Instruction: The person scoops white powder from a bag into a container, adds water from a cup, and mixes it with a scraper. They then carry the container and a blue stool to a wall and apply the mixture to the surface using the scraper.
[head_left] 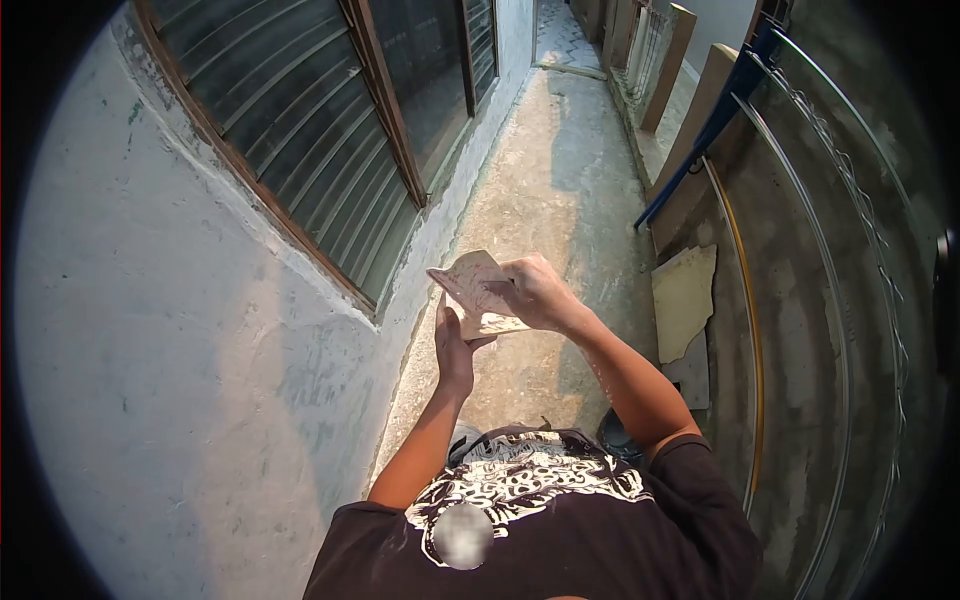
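Observation:
A pale, thin sheet (468,290) with reddish streaks, bent or folded, is held up in front of my body over the walkway. My left hand (456,350) grips its lower left edge from below, thumb up along the side. My right hand (543,292) is closed on its right part, fingers curled over the surface. Whether something small lies between the right fingers and the sheet is hidden.
A louvred window (310,130) is set in the pale wall (200,400) on the left. Concrete walkway (520,180) runs ahead. On the right, a broken board (684,300), a yellow pipe (745,300) and metal rods line a block wall. A dark container (618,437) stands near my right elbow.

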